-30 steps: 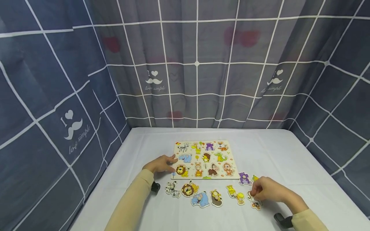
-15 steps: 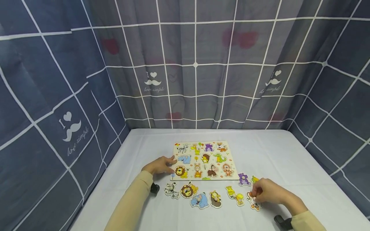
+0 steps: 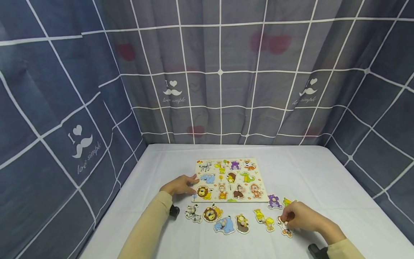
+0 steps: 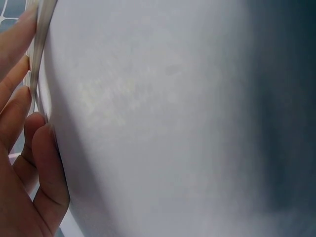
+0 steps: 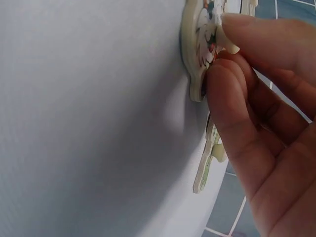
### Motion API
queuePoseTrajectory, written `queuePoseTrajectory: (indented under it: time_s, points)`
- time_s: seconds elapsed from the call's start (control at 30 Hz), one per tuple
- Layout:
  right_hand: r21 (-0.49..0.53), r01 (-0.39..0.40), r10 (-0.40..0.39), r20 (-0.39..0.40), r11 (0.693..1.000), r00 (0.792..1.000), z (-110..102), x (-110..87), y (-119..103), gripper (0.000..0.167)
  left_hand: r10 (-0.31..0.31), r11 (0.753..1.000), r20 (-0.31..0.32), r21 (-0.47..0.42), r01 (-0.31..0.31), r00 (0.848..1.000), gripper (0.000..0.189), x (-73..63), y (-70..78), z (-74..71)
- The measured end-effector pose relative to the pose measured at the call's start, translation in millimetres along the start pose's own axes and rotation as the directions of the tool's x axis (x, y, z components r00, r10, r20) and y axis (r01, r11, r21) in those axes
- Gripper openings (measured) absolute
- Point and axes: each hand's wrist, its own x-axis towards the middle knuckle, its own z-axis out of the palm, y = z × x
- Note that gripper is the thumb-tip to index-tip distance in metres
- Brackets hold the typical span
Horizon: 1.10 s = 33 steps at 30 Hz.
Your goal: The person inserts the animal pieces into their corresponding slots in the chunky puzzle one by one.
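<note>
My left hand (image 3: 180, 185) rests at the left edge of a wooden animal puzzle board (image 3: 226, 200), its fingers extended and touching the board's edge in the left wrist view. At the right, my right hand (image 3: 302, 216) pinches the small knob of a white-and-orange animal puzzle piece (image 3: 286, 231) between thumb and fingers. In the right wrist view this puzzle piece (image 5: 200, 47) is seen edge-on, close to the white cloth. A green puzzle piece (image 3: 286, 201) is partly hidden behind the right hand, and a purple puzzle piece (image 3: 274, 202) lies to its left.
In front of the board lie a zebra piece (image 3: 193, 213), a lion piece (image 3: 211, 213), a blue elephant piece (image 3: 224, 226), a hedgehog piece (image 3: 242, 223) and a yellow giraffe piece (image 3: 263, 219). A checked curtain (image 3: 207, 90) surrounds the white-covered table (image 3: 291, 162).
The whole view shifts slightly with the head. Both hands stay in nearly the same places, the left at the board and the right at the white-and-orange piece.
</note>
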Motion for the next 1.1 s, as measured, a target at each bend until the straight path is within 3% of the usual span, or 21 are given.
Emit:
queuePoseTrajectory:
  time_s: [0.5, 1.1]
  points:
    - [0.044, 0.004, -0.005, 0.032, 0.999, 0.999, 0.6, 0.4, -0.7, 0.017, -0.016, 1.000, -0.010, -0.011, 0.016, 1.000, 0.064, -3.4, 0.8, 0.0]
    - [0.017, -0.016, 0.016, 0.019, 1.000, 1.000, 2.6, -1.5, 2.8, 0.015, -0.020, 1.000, -0.008, -0.004, 0.020, 1.000, 0.064, -4.0, 3.2, -0.1]
